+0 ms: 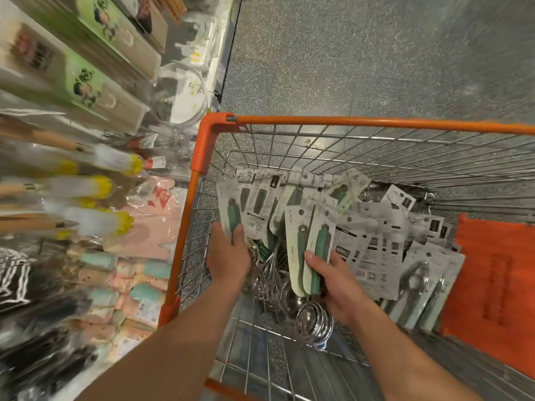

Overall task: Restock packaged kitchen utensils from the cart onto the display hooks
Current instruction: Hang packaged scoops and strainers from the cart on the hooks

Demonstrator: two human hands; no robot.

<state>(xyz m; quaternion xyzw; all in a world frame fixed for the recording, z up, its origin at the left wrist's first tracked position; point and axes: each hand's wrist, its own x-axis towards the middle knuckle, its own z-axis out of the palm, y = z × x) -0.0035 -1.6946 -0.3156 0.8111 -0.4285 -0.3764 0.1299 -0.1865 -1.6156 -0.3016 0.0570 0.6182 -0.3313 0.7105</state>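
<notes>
Right hand (333, 282) and left hand (231, 253) each grip green-handled whisks (320, 250) on white cards inside the cart (347, 123).

The display shelf (72, 198) on the left is strongly blurred, so its hooks cannot be made out and the printing on the packets is unreadable. The cart (347, 123) is cut by the right and bottom edges of the picture. The text on the utensil packets (367, 250) in it is too small to read. The left hand (228, 256) covers the lower part of one packet; its fingers are hidden behind it. The orange sheet (498, 279) carries marks, perhaps letters, too blurred to tell.
</notes>
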